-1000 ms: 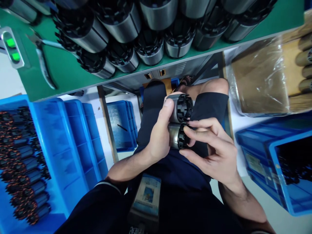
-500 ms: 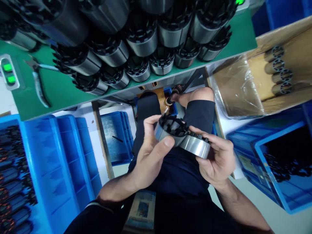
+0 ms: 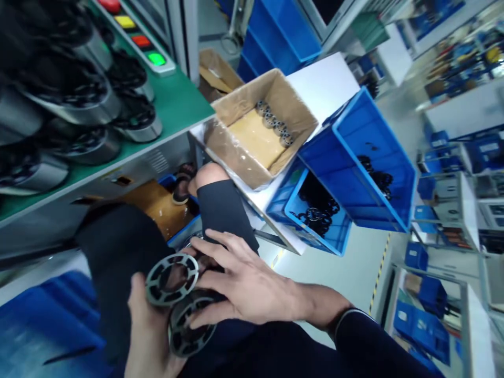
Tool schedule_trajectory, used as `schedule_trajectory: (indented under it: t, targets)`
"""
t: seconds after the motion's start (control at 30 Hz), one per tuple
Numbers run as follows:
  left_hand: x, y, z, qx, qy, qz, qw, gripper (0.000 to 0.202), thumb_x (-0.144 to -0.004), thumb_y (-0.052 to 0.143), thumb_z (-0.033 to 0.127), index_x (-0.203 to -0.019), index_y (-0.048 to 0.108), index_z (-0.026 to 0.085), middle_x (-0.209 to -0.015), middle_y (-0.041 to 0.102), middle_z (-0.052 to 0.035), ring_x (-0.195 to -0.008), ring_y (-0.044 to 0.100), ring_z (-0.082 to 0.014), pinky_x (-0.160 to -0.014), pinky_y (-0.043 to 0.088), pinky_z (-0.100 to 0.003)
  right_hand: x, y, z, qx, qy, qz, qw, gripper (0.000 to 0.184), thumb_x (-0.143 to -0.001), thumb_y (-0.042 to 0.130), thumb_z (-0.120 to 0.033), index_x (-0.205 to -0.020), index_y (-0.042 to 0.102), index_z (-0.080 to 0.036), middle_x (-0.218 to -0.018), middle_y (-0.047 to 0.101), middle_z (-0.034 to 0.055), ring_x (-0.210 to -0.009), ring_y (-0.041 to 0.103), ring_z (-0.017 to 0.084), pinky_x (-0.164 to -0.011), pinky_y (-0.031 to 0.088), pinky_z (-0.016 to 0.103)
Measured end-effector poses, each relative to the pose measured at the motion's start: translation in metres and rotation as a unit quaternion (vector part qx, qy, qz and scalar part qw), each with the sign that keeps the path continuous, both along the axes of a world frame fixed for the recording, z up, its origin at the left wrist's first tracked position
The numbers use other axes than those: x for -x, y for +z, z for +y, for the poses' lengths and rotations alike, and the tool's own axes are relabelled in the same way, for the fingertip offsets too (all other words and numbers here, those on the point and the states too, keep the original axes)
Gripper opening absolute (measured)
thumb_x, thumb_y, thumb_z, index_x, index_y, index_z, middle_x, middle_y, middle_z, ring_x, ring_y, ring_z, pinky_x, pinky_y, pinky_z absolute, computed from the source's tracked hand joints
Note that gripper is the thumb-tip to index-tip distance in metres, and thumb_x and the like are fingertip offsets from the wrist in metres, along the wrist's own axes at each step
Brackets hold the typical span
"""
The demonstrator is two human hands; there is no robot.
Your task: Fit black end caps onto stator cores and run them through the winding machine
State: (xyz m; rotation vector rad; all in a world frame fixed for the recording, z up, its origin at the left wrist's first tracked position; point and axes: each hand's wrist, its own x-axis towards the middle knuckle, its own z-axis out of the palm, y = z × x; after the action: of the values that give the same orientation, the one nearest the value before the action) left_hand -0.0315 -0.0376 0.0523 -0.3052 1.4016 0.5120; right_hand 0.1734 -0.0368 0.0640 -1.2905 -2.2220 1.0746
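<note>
Over the lap (image 3: 118, 252), the left hand (image 3: 147, 331) clasps two metal rings (image 3: 154, 294), thumb up — the right hand (image 3: 248, 286) arches palm-down across the lower one, its grip unclear.

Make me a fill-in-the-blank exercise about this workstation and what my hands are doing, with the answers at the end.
1. The left hand holds the rings; the hand over them is the ____ one.
2. The box with a row of parts is made of ____.
3. The bins beside that box are ____.
4. The button nearest the box is ____.

Missing words: right; cardboard; blue; green.
</note>
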Motion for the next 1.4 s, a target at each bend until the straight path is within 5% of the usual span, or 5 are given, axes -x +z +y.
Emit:
schedule_trajectory:
  t: [0.17,0.4,0.53,0.67,1.4]
  targets:
    - [-0.038,0.006,0.010,0.116,-0.018,-0.024,0.993,0.036,-0.111,0.065,0.052,-0.120,0.083,0.022,-0.103,0.090,-0.0116,-0.074,0.082,-0.0292,-0.053,0.066,-0.036,-0.115,-0.008,0.000,0.047,-0.225,-0.029,0.973,0.048,-0.124,0.055,-0.061,-0.140,0.082,-0.024,-0.160,0.077,0.0148,-0.155,0.068,0.025,-0.133,0.053,0.046]
    - [-0.036,-0.007,0.018,0.045,-0.061,-0.006,0.997,0.034,-0.110,0.065,0.045,-0.127,0.083,0.022,-0.100,0.087,-0.0082,-0.071,0.079,-0.0243,-0.056,0.069,-0.035,-0.251,-0.060,-0.008,0.143,-0.364,-0.399,0.829,0.055,-0.125,0.036,-0.039,-0.164,0.070,-0.018,-0.184,0.053,0.0207,-0.175,0.045,0.032,-0.145,0.037,0.052]
    - [-0.028,-0.014,0.012,-0.011,-0.106,-0.013,0.994,0.035,-0.101,0.076,0.047,-0.108,0.083,0.014,-0.096,0.084,-0.0109,-0.073,0.074,-0.0233,-0.061,0.071,-0.034,-0.266,-0.087,-0.006,0.215,-0.402,-0.491,0.742,0.072,-0.118,0.057,-0.040,-0.183,0.046,-0.010,-0.182,0.046,0.0349,-0.168,0.050,0.052,-0.138,0.040,0.072]
    - [-0.024,-0.014,0.000,-0.114,-0.103,-0.038,0.987,0.055,-0.089,0.090,0.065,-0.123,0.076,0.025,-0.090,0.077,-0.0027,-0.071,0.069,-0.0224,-0.059,0.066,-0.032,-0.272,-0.092,-0.006,0.260,-0.392,-0.540,0.698,0.064,-0.117,0.061,-0.035,-0.177,0.054,-0.014,-0.172,0.058,0.0311,-0.150,0.068,0.044,-0.124,0.056,0.056]
    - [-0.014,-0.008,-0.007,-0.163,-0.054,-0.103,0.980,0.063,-0.102,0.071,0.054,-0.158,0.065,0.024,-0.101,0.077,-0.0080,-0.070,0.067,-0.0258,-0.064,0.064,-0.039,-0.284,-0.079,-0.007,0.248,-0.382,-0.545,0.704,0.040,-0.116,0.063,-0.032,-0.152,0.080,-0.025,-0.159,0.077,0.0164,-0.136,0.078,0.034,-0.107,0.061,0.040]
